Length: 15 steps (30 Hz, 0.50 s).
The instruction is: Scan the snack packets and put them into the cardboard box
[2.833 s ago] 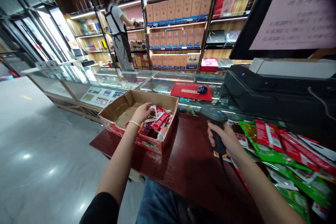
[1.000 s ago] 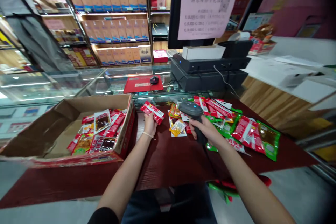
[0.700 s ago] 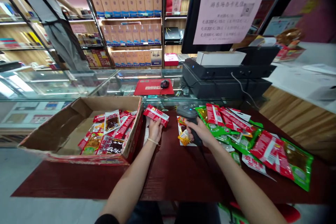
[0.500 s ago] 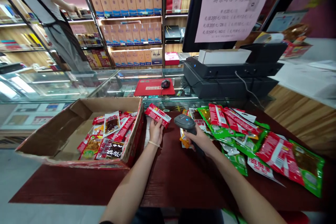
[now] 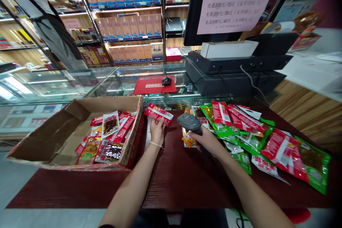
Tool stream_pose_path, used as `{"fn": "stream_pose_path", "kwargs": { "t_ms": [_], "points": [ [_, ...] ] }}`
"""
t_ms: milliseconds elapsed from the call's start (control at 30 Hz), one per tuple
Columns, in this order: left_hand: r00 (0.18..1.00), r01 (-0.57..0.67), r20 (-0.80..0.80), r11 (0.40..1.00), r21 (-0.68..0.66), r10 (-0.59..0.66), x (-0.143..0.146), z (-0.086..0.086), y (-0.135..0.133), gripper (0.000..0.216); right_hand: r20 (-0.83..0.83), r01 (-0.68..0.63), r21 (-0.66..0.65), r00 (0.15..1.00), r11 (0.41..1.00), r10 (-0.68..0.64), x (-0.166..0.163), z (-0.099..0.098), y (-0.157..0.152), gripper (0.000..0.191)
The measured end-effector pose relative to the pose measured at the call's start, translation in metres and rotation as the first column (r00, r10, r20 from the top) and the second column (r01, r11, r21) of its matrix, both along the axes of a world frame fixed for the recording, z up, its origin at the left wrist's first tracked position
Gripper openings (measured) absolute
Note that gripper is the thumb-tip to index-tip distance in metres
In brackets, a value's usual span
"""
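My left hand [image 5: 157,132] pinches a red packet [image 5: 155,112] | my right hand [image 5: 207,140] grips the scanner [image 5: 189,122] | judged step: scanning | next calls for aligning the barcode [image 5: 169,115]

Dark-red wood-grain tabletop [image 5: 176,176]: bare strip; you can pass between your left hand [image 5: 157,132] and right hand [image 5: 207,141].
Dark-grey handheld scanner [image 5: 189,122]: narrow gap to your flat red-and-white plastic packet [image 5: 158,113].
Open brown cardboard box [image 5: 48,139]: raised walls block you leftward.
Heaped red and green plastic packets [image 5: 251,141]: obstruct you rightward.
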<state>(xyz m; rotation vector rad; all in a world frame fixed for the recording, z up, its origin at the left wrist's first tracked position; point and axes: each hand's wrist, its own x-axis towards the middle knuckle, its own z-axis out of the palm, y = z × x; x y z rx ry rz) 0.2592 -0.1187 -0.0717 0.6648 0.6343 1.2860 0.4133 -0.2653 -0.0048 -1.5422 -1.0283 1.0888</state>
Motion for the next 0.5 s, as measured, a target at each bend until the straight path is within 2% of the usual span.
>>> {"fn": "stream_pose_path", "kwargs": {
  "t_ms": [333,433,500],
  "points": [
    [0.994,-0.011,-0.106,0.998,0.064,0.017,0.001,0.003,-0.012,0.044,-0.125,0.042,0.033,0.991,0.999,-0.038,0.006,0.006,0.002,0.034],
    [0.975,-0.026,-0.217,0.996,0.088,0.045,0.004,0.016,-0.022,0.043,-0.176,0.084,0.049,0.982,0.995,-0.075,0.007,0.010,0.002,0.038],
    [0.964,0.000,-0.263,0.993,0.121,0.032,0.004,0.035,-0.030,0.040,-0.194,0.120,0.047,0.975,0.992,-0.109,0.008,0.011,0.001,0.039]
  ]
}}
